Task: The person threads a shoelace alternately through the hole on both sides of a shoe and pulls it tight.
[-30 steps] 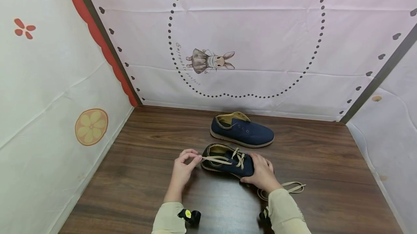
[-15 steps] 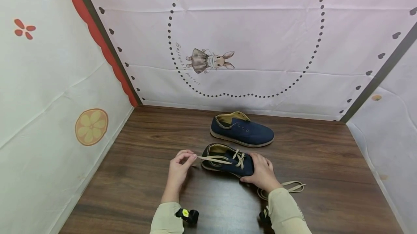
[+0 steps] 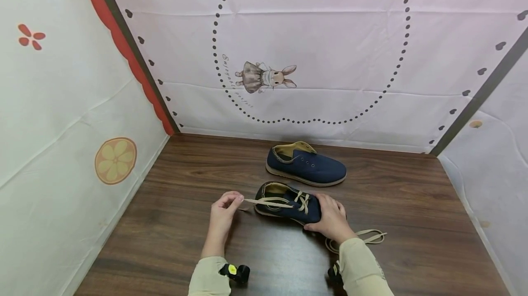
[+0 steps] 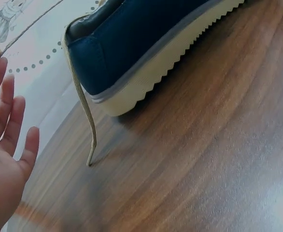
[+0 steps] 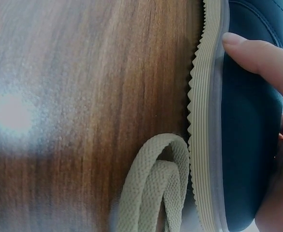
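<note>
A navy shoe [image 3: 284, 212] with a cream, saw-toothed sole [image 5: 202, 96] sits on the wooden table, toe to the right. Beige lace criss-crosses its front eyelets. Left of the heel, my left hand [image 3: 222, 213] pinches one lace end [image 3: 249, 200] between thumb and index finger, stretching it taut; the other fingers are spread in the left wrist view. The other lace end [image 4: 82, 99] hangs over the heel, its tip down by the table. My right hand [image 3: 331, 216] grips the toe, the thumb [image 5: 252, 53] along the near side just above the sole.
Behind it stands a matching navy shoe [image 3: 326, 170] with bare eyelets. A looped beige lace [image 3: 374, 237] lies on the table [image 3: 412, 204] by my right wrist. White printed cloth [image 3: 338, 57] walls the back and sides.
My left hand has moved left, away from the heel, drawing out more of the pinched lace end. My right hand and both shoes have stayed in place.
</note>
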A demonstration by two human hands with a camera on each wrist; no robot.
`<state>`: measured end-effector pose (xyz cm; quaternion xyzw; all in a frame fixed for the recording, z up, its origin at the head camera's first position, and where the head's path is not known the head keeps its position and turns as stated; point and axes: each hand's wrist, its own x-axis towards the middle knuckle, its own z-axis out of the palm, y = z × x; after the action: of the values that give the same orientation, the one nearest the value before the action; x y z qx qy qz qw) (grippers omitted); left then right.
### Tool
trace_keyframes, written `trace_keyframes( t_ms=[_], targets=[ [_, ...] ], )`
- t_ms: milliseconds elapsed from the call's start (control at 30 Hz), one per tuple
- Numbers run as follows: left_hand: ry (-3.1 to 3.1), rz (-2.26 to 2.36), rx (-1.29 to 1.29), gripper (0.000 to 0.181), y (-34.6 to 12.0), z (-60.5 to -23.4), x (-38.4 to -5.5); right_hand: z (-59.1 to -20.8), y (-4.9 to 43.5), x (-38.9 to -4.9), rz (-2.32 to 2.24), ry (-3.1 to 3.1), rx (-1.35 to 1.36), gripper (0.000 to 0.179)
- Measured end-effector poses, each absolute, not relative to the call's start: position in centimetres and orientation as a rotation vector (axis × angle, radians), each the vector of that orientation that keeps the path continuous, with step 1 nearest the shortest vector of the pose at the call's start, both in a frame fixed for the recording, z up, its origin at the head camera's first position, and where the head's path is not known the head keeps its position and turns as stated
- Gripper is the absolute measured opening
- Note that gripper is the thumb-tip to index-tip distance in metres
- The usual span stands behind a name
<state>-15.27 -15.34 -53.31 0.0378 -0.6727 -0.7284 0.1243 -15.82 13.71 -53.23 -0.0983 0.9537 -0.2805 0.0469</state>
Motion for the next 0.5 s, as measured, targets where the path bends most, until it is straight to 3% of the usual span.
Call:
trace_keyframes(
  t_ms=[200,400,500],
  targets=[
    [-2.481,-1.876,0.128,0.007,-15.8,-54.3,-15.0,-53.2,13.6,-15.8,-0.856,2.910,-0.298,0.090],
    [-2.723,-1.842,0.411,0.064,-14.6,-54.8,-14.9,-53.3,13.7,-15.7,-0.847,2.918,-0.313,0.089],
    [-2.626,-1.963,0.550,0.070,-13.7,-54.9,-15.2,-53.4,13.6,-15.7,-0.842,2.918,-0.311,0.089]
  ],
)
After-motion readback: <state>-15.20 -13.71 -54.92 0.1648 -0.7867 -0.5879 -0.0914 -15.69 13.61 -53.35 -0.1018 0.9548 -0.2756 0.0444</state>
